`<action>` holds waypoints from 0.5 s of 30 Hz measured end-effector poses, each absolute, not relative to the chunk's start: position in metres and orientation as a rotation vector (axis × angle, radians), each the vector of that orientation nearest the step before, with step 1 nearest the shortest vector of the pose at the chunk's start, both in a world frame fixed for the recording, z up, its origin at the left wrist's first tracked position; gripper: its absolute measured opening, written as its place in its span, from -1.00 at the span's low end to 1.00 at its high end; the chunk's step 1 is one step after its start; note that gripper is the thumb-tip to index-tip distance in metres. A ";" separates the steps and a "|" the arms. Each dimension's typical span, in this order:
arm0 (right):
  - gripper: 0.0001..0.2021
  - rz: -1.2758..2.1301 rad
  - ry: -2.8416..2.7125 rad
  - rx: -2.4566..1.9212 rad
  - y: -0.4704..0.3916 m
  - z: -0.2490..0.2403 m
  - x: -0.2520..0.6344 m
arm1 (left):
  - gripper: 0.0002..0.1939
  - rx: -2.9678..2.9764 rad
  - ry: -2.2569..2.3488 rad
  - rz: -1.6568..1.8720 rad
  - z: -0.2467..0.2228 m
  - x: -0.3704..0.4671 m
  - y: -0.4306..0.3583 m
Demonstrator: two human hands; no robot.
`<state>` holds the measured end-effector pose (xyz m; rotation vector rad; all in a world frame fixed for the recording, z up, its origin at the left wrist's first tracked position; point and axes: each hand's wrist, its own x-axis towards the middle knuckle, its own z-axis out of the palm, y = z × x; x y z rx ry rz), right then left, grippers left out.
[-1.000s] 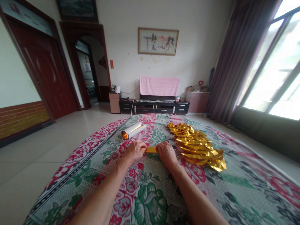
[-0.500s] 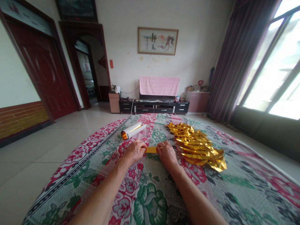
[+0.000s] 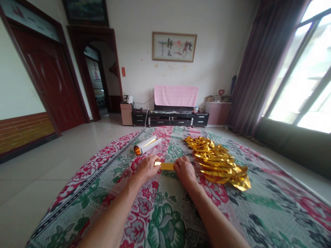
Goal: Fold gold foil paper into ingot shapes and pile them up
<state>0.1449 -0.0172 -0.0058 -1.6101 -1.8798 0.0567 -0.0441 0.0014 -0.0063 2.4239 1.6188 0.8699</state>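
Observation:
Between my hands a narrow folded strip of gold foil paper (image 3: 167, 166) stretches level, just over the tablecloth. My left hand (image 3: 149, 166) pinches its left end, where a bright bit of foil shows past the fingers. At the other end my right hand (image 3: 185, 169) is closed on the strip, its fingertips partly hidden. Right of that hand lies a long overlapping pile of folded gold foil pieces (image 3: 217, 160). Beyond my left hand rests a loose roll of foil paper (image 3: 147, 144), white outside and gold inside.
A floral tablecloth (image 3: 167, 224) in red, green and grey covers the round table under my hands. Past its far edge stand a low black cabinet (image 3: 160, 121) and a screen draped with a pink cloth (image 3: 176, 95). A purple curtain (image 3: 256, 69) hangs by the window.
My right hand has shifted very slightly right, and a little more of the strip shows between my hands. Foil now glints at my left fingertips. The pile and roll stay put.

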 end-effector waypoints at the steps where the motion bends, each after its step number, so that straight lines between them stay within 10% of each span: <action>1: -0.85 0.063 -1.886 -1.606 -0.017 -0.006 0.145 | -0.78 2.401 1.619 0.885 -0.007 -0.045 0.002; 15: -0.80 0.073 -1.903 -1.609 -0.017 -0.006 0.146 | -0.77 2.414 1.564 0.804 -0.003 -0.051 0.001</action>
